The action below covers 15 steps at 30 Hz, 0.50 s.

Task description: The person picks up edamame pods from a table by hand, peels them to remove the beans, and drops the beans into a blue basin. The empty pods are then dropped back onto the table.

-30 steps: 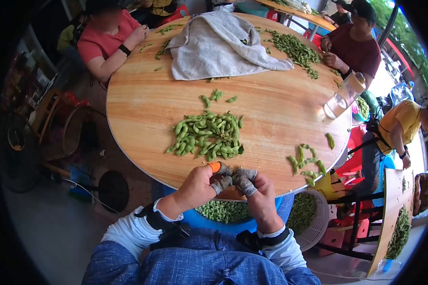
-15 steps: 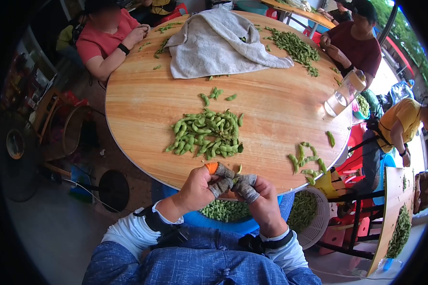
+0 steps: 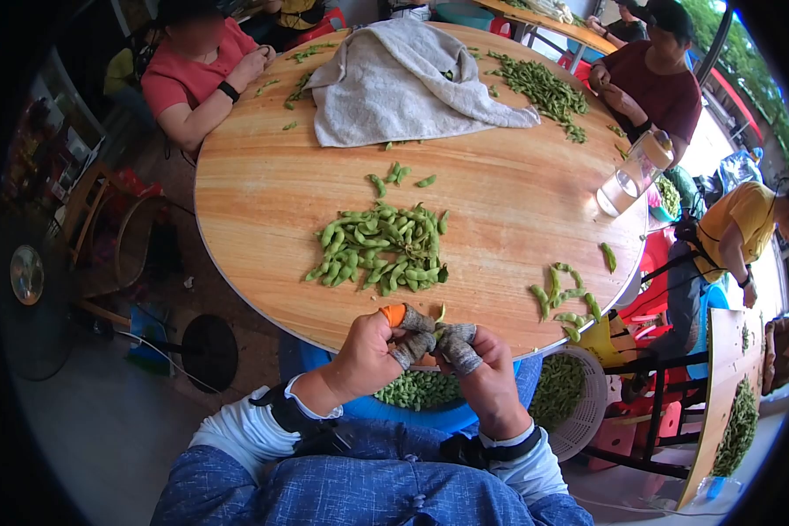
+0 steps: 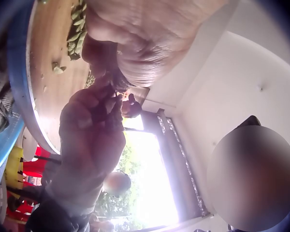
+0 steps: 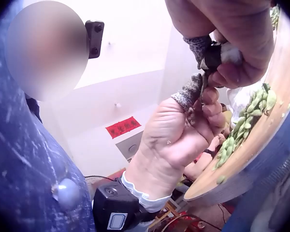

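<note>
Over the table's near edge, my left hand (image 3: 366,352) and right hand (image 3: 489,379) meet fingertip to fingertip. Both pinch one green soybean pod (image 3: 440,312), whose end pokes up between the wrapped fingers. Grey cloth covers cover the thumbs and some fingers, and an orange band circles one left finger. In the right wrist view, the left hand (image 5: 176,133) faces the right hand (image 5: 237,36), their tips close together; the fingers hide most of the pod. Just beyond lies a heap of pods (image 3: 381,245). Below the hands, a blue basin (image 3: 359,405) holds shelled beans (image 3: 419,390).
A grey towel (image 3: 403,88) covers part of the round wooden table (image 3: 263,202). Loose pods (image 3: 552,289) and a clear bottle (image 3: 627,184) stand at the right. A white basket (image 3: 592,399) of pods sits below. People sit across the table.
The end of a pod has come into sight above my pinching fingers. My hands have shifted slightly right. The person at far right has brought both hands together.
</note>
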{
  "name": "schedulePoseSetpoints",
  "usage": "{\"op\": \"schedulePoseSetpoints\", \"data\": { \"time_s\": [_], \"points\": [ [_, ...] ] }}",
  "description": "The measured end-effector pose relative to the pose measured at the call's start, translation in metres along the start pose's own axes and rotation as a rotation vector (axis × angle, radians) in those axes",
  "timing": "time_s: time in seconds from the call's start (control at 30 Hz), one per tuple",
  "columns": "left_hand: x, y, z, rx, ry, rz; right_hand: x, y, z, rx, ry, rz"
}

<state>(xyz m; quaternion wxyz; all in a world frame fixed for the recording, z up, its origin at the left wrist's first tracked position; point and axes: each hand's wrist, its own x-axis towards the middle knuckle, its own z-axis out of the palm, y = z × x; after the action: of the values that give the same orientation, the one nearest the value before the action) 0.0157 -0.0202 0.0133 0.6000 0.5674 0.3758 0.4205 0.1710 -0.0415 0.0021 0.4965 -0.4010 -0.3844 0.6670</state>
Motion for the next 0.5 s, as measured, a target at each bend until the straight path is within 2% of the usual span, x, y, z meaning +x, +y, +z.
{"op": "schedulePoseSetpoints", "data": {
  "time_s": [0.17, 0.5],
  "points": [
    [0.0019, -0.0037, -0.0025, 0.151, -0.008, 0.072, -0.0013, -0.0019, -0.0001, 0.005, -0.004, -0.011],
    [0.0017, -0.0066, 0.0009, 0.061, 0.002, 0.032, 0.0009, 0.0070, -0.0033, -0.070, 0.010, -0.030]
  ]
}}
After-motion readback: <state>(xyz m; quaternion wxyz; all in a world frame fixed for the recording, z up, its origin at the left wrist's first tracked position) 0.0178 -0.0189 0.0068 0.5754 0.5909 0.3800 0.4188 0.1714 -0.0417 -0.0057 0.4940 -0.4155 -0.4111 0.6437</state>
